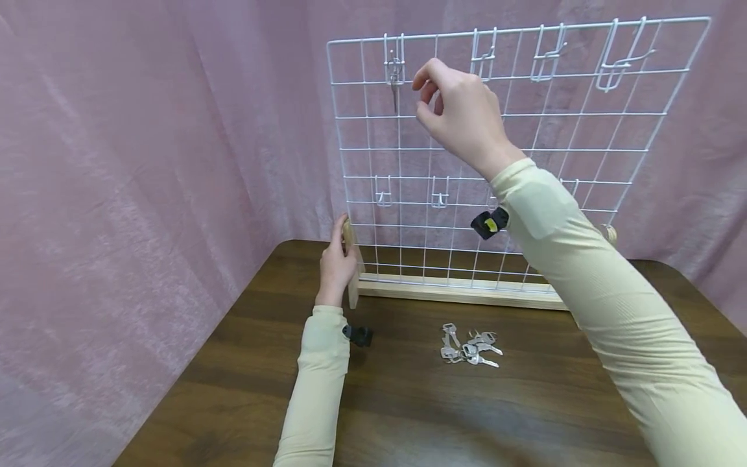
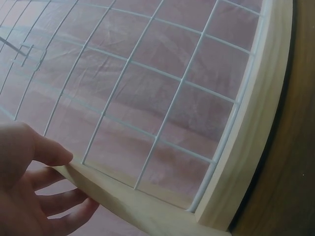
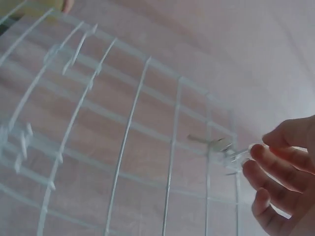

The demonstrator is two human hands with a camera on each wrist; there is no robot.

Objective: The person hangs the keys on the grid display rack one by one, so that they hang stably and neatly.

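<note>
A white wire grid rack [image 1: 430,149] stands upright in a wooden base [image 1: 455,292]. My left hand [image 1: 338,263] grips the rack's wooden side piece [image 2: 123,201], thumb on one side and fingers on the other. At the upper left hook [image 1: 401,48], a silver key [image 1: 394,97] hangs with its blade down. My right hand [image 1: 463,110] is raised just right of that key in the head view, fingers loosely bent, nothing seen between them. In the right wrist view its fingertips [image 3: 257,151] are close to the hook's front end.
Several loose silver keys [image 1: 469,347] lie in a pile on the brown wooden table [image 1: 403,402] in front of the rack. More white hooks [image 1: 548,55] line the rack's top, with smaller ones [image 1: 440,194] lower down. A pink curtain [image 1: 146,130] hangs behind.
</note>
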